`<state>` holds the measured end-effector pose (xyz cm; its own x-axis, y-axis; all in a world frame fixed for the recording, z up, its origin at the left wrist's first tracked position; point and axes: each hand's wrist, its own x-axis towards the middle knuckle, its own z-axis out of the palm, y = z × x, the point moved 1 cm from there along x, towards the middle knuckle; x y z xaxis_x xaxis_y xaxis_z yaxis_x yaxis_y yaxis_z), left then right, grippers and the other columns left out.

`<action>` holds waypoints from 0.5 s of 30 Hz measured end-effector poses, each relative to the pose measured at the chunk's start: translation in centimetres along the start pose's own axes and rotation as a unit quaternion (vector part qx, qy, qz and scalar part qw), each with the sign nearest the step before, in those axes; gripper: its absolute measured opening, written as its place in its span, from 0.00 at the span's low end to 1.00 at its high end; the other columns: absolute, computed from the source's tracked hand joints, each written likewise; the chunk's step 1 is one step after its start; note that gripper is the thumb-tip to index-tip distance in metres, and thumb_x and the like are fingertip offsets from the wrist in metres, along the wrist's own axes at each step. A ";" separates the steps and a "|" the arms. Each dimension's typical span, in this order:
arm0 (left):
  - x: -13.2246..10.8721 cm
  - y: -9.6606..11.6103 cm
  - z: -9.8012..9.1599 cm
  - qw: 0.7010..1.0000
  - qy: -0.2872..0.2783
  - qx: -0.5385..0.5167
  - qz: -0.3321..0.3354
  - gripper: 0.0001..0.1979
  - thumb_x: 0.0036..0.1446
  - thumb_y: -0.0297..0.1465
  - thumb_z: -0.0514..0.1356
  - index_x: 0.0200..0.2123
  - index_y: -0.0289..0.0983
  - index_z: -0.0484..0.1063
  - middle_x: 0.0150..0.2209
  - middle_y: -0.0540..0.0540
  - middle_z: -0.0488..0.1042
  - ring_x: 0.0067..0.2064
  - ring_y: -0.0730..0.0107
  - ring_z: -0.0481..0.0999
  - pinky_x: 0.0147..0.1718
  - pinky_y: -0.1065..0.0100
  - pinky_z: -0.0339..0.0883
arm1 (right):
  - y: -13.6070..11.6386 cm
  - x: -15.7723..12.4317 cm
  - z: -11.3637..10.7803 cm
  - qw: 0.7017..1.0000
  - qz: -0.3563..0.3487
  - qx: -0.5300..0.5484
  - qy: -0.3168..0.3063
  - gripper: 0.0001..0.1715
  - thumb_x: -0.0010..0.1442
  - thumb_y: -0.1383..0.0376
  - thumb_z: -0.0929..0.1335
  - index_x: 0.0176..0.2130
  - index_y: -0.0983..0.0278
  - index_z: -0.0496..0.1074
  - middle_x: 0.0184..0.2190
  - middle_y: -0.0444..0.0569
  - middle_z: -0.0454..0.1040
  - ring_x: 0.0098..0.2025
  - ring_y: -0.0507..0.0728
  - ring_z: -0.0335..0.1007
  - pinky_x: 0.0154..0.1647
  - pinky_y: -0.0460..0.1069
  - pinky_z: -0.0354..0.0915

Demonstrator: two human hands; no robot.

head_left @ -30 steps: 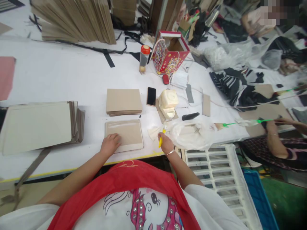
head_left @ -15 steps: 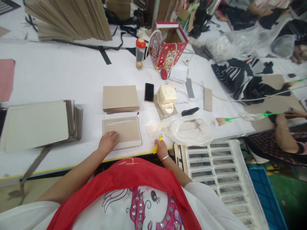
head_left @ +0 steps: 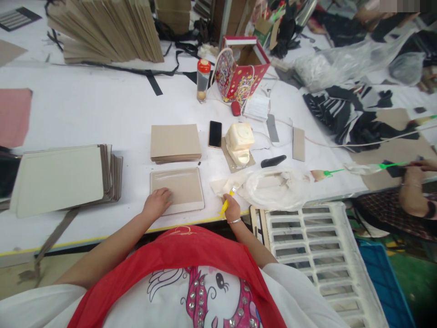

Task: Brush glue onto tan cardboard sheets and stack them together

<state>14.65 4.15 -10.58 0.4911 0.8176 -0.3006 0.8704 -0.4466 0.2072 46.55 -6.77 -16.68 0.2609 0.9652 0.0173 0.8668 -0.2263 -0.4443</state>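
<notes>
My left hand lies with its fingers flat on the left part of a tan board at the table's near edge. A clear strip crosses the top of that board, and a pale band runs along its bottom. To the right, my right hand is closed around a small brush with a yellow handle. The brush's tip points away from me, over a pale sheet beside a white plastic-wrapped ring-shaped tray. Behind the board sits a stack of tan boards.
At left stands a larger pile of grey boards. Beyond my right hand are a phone, a cream-coloured block-shaped dispenser and a black tool. A red gift bag and a bottle stand farther back. A white slatted rack adjoins the table; a co-worker's arm shows at right.
The whole view has shifted slightly, so everything appears a little farther right and lower. Both hands keep nearly the same places, the left on the board and the right around the brush.
</notes>
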 end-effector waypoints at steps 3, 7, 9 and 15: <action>0.2 -0.2 -0.3 1.000 -0.010 -0.004 0.010 0.18 0.53 0.34 0.54 0.48 0.36 0.68 0.52 0.40 0.65 0.52 0.56 0.64 0.49 0.59 0.60 | -1.0 1.2 -0.3 0.999 0.010 0.027 -0.015 0.18 0.62 0.63 0.56 0.46 0.63 0.68 0.35 0.49 0.73 0.36 0.55 0.69 0.38 0.48 0.64; 0.6 -0.4 -0.6 0.999 -0.024 -0.029 0.017 0.17 0.53 0.34 0.55 0.45 0.35 0.69 0.51 0.39 0.66 0.51 0.56 0.66 0.49 0.59 0.60 | -2.4 2.1 -0.5 0.999 0.001 0.045 -0.023 0.19 0.60 0.65 0.56 0.47 0.64 0.67 0.38 0.50 0.74 0.37 0.55 0.70 0.39 0.49 0.65; 0.6 -0.6 -0.7 0.998 -0.024 -0.045 0.019 0.17 0.52 0.35 0.55 0.44 0.34 0.70 0.50 0.38 0.67 0.51 0.56 0.66 0.49 0.59 0.60 | -3.1 2.2 -0.6 0.998 0.008 0.059 -0.010 0.18 0.60 0.64 0.57 0.46 0.64 0.68 0.39 0.51 0.74 0.37 0.56 0.71 0.40 0.49 0.65; 0.7 0.5 -1.7 0.989 0.072 -0.129 0.022 0.19 0.51 0.32 0.57 0.48 0.35 0.67 0.52 0.39 0.66 0.53 0.56 0.64 0.53 0.56 0.57 | -5.7 3.6 -2.5 0.988 0.050 0.128 0.077 0.18 0.58 0.56 0.61 0.44 0.65 0.64 0.31 0.48 0.74 0.32 0.54 0.71 0.34 0.47 0.65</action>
<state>15.33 5.12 -9.12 0.5021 0.8510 -0.1542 0.8013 -0.3907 0.4531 43.58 -2.36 -11.84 0.4189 0.9036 0.0894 0.7028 -0.2603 -0.6621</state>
